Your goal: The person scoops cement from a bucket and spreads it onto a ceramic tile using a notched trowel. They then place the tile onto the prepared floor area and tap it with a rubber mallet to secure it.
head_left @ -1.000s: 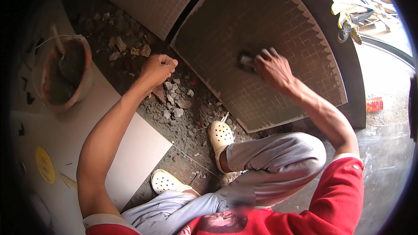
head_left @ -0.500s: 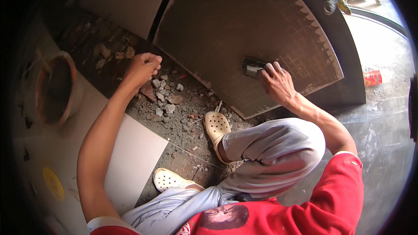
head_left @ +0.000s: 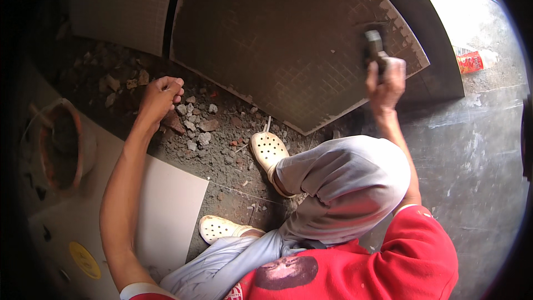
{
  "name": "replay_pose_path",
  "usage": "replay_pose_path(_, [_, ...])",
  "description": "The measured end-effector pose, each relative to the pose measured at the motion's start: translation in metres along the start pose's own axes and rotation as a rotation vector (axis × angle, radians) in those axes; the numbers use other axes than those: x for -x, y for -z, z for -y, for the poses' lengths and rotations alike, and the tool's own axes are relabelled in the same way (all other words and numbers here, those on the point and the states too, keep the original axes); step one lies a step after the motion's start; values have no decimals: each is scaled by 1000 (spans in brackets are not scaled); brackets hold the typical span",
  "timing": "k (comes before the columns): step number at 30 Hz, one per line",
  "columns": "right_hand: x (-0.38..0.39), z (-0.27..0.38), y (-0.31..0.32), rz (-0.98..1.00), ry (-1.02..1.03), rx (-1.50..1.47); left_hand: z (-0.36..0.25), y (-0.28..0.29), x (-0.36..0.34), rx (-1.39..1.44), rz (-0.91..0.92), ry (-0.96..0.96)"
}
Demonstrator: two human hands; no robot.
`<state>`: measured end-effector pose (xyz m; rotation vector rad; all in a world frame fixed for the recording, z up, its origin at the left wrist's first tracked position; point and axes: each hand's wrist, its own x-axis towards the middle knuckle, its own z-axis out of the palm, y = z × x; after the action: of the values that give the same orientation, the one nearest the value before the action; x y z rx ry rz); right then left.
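My right hand (head_left: 387, 86) grips a trowel (head_left: 374, 41) by its dark handle. The trowel is blurred and lies against the coated face of a large tile (head_left: 261, 39). A brown-grey layer of mortar or adhesive covers this tile, with faint grid lines and a ragged pale margin along the right edge. My left hand (head_left: 162, 97) is held closed above the rubble, left of the tile's near edge. Its fingers are curled, and whether anything is inside them is hidden.
Broken stones (head_left: 204, 128) and loose mortar lie on the ground before my pale clogs (head_left: 269, 149). At the left, a bucket (head_left: 83, 150) stands by a pale board (head_left: 172, 200) and a yellow disc (head_left: 85, 260). Another tile (head_left: 122, 11) is at upper left, a red packet (head_left: 469, 62) at right.
My right hand has swept the trowel up and to the right across the coated tile, towards its right edge. The left hand stays closed; the whole view has shifted slightly.
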<state>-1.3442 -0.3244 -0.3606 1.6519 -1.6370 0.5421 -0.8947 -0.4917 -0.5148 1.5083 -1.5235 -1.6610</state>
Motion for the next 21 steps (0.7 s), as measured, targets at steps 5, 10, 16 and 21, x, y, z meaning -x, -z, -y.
replay_pose_path(5, [94,48,-44,381,163,-123,-2,0,1,-9,37,-21])
replay_pose_path(10, [107,48,-6,419,-29,-194,3,6,6,48,-15,-17])
replay_pose_path(16, [47,1,41,36,-462,-339,5,3,3,54,3,19])
replay_pose_path(21, [51,1,67,-14,-857,-1402,5,-3,-2,66,13,3])
